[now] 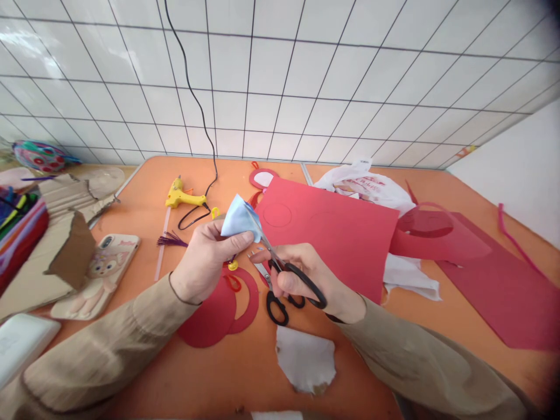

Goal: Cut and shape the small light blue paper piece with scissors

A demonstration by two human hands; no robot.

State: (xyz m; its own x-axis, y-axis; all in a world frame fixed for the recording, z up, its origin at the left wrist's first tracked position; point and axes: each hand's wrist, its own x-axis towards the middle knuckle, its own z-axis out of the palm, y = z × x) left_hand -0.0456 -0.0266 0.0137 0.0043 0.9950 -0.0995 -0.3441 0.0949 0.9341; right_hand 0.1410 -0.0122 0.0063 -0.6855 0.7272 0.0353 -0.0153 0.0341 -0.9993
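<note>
Between thumb and fingers, my left hand (pixel 205 254) pinches a folded piece of light blue fabric (pixel 237 218) above the table. My right hand (pixel 312 274) grips black-handled scissors (pixel 308 284), whose blades reach the right edge of the blue piece. Below them, a second pair of scissors (pixel 276 309) lies on the table. Under and beside my left hand are a red disc (pixel 205 324) and a red ring (pixel 250 309), with a small yellow bell (pixel 233 265) near them. A large red sheet (pixel 336 233) with a circle drawn on it lies behind my right hand.
A yellow glue gun (pixel 186 195) with a black cord sits at the back left. A phone (pixel 100 274), cardboard (pixel 39 262) and a white case (pixel 26 344) are at left. A plastic bag (pixel 367 186) and red sheet (pixel 503 286) lie right; a white scrap (pixel 306 359) is in front.
</note>
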